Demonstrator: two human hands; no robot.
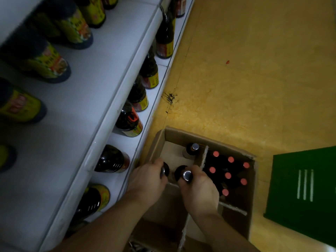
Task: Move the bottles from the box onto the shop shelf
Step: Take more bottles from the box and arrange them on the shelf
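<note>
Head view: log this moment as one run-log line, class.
left hand: grips left bottle | right hand: grips right bottle | both: in box | shelf: not yet reached

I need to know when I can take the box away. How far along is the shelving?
Done: dark bottles line the lower shelf, and the compartment of the box nearest it is mostly bare. In hand: the left hand grips one silver-capped bottle, the right hand another. Left: a third silver-capped bottle beyond them and seven red-capped bottles in the next compartment.

Cardboard box (181, 134) and green panel (305, 188) on yellow floor (254, 79); dark bottles (149, 70) on shelf (109, 51)
</note>
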